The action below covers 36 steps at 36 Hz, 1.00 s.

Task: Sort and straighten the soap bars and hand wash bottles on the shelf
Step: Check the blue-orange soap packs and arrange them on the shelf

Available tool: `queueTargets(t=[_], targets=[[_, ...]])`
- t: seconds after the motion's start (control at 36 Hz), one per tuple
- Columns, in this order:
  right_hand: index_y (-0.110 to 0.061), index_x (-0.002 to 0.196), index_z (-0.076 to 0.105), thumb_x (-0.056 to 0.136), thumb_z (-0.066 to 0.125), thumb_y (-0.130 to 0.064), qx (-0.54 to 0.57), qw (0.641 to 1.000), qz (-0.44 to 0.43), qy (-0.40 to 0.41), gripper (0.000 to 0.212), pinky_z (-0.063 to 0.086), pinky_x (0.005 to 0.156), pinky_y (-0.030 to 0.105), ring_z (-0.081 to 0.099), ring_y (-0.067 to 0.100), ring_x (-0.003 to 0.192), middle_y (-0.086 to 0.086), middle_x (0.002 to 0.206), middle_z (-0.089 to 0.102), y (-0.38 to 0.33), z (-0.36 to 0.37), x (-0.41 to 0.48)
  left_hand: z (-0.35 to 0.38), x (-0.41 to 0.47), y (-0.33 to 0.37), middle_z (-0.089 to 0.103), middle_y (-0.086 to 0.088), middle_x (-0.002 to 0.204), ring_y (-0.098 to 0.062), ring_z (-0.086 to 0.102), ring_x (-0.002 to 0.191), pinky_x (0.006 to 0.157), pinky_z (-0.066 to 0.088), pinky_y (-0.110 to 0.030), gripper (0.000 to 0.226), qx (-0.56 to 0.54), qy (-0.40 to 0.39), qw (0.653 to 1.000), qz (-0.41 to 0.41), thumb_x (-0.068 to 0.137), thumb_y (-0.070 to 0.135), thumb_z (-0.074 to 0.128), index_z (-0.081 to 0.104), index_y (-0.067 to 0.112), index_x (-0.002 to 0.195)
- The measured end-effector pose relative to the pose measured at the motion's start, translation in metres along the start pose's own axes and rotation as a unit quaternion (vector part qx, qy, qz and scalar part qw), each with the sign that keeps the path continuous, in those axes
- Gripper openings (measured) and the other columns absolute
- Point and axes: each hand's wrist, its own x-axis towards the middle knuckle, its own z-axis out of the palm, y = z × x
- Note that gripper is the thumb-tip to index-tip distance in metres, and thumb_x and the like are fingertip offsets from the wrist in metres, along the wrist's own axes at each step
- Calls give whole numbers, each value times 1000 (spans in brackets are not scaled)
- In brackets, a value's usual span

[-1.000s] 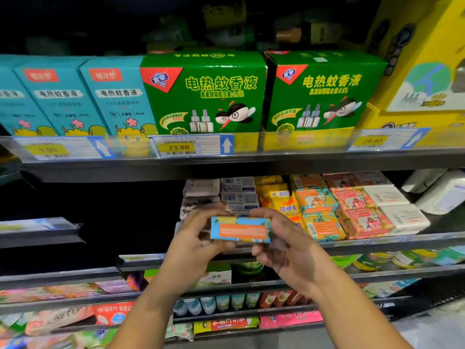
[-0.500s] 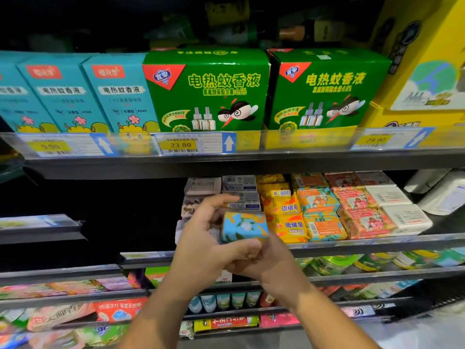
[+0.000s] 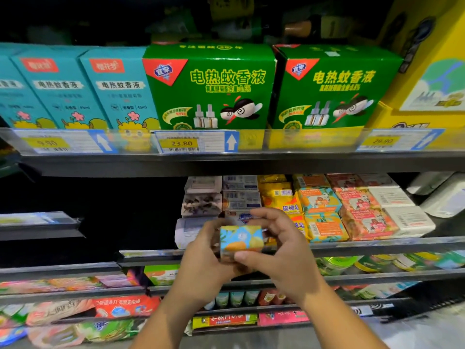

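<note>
I hold a blue and yellow soap box (image 3: 241, 239) in front of the middle shelf (image 3: 377, 244). My left hand (image 3: 201, 260) grips its left side and underside. My right hand (image 3: 279, 250) curls over its top and right end, thumb against the lower front. Behind it, soap bars lie in rows on the shelf: grey and white packs (image 3: 201, 197), blue-white boxes (image 3: 240, 195), yellow packs (image 3: 279, 197), blue-orange boxes (image 3: 322, 212), pink boxes (image 3: 359, 210) and white bars (image 3: 400, 210). No hand wash bottles are clearly seen.
Green boxes (image 3: 211, 89) and teal boxes (image 3: 63, 91) stand on the upper shelf behind price tags (image 3: 191, 142). A yellow carton (image 3: 432, 71) fills the upper right. Lower shelves hold wrapped packs (image 3: 120, 308) and small tubes (image 3: 236, 298). The left part of the middle shelf is dark.
The soap box has turned from its orange-labelled long side to its blue and yellow face. My right hand moved from under it to over its top and right end.
</note>
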Motion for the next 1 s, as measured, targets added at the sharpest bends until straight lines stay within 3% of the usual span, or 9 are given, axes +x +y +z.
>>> queueTargets(t=[0.08, 0.17, 0.33, 0.42, 0.5, 0.69, 0.86, 0.94, 1.0], targets=[[-29, 115, 63, 58, 91, -11, 75, 997, 15, 23, 66, 59, 74, 30, 70, 18, 98, -1, 102, 72, 0, -14, 6, -10, 2, 2, 67, 8, 110, -5, 68, 97, 72, 59, -27, 77, -13, 28, 999, -12, 56, 11, 97, 54, 37, 115], [-21, 113, 65, 51, 90, -12, 192, 980, 45, 22, 68, 60, 72, 32, 71, 21, 95, 1, 94, 74, 2, -23, 11, -17, 3, 15, 71, -4, 107, -21, 72, 98, 71, 60, -31, 77, -155, 34, 987, -5, 53, 2, 93, 56, 22, 117], [-12, 111, 66, 44, 98, -28, 268, 952, 147, -27, 75, 58, 83, 40, 70, 29, 97, 18, 109, 71, 2, -18, 13, -11, 6, 27, 74, -8, 98, -27, 73, 90, 67, 60, -35, 56, -283, 68, 956, -39, 63, 9, 89, 60, 14, 111], [-12, 101, 69, 62, 91, -33, 196, 949, 243, -32, 50, 49, 62, 31, 63, 23, 73, 14, 92, 71, -3, -13, 12, -11, 6, 22, 71, -12, 87, -20, 64, 63, 44, 42, -26, 42, -221, 62, 964, -135, 77, 34, 82, 62, 13, 107], [-9, 99, 72, 81, 77, -38, 146, 934, 326, -23, 34, 36, 49, 25, 49, 14, 51, 11, 79, 64, -1, -7, 11, -15, 6, 11, 63, -10, 72, -15, 43, 45, 42, 26, -23, 28, -179, 35, 963, -199, 93, 39, 65, 63, 17, 109], [-12, 113, 64, 89, 72, -32, 101, 932, 344, -58, 32, 34, 37, 20, 48, 13, 42, 12, 94, 71, -1, -1, 12, -30, 9, 0, 56, 11, 53, -5, 39, 35, 37, 26, -18, 16, -59, 3, 988, -142, 104, 39, 45, 60, 34, 106], [-28, 123, 56, 94, 65, -8, 151, 958, 238, -58, 36, 58, 66, 36, 71, 30, 74, 16, 116, 68, -16, 10, 16, -47, 16, 14, 69, 4, 99, -22, 67, 66, 56, 58, -32, 24, -119, -17, 991, -58, 102, 28, 53, 66, 49, 102], [-20, 111, 62, 92, 64, -20, 195, 958, 205, -38, 19, 54, 90, 52, 71, 40, 98, 11, 115, 72, -23, 11, 20, -48, 22, 13, 71, 5, 104, -22, 72, 92, 81, 61, -39, 14, -152, -38, 987, -26, 93, 41, 55, 67, 45, 99], [-20, 94, 67, 91, 68, -31, 175, 970, 166, -19, 11, 53, 93, 49, 67, 33, 105, 4, 116, 69, -26, 13, 21, -43, 25, 12, 70, 5, 96, -24, 70, 96, 87, 59, -49, 12, -147, -42, 988, 6, 88, 43, 55, 65, 39, 91]])
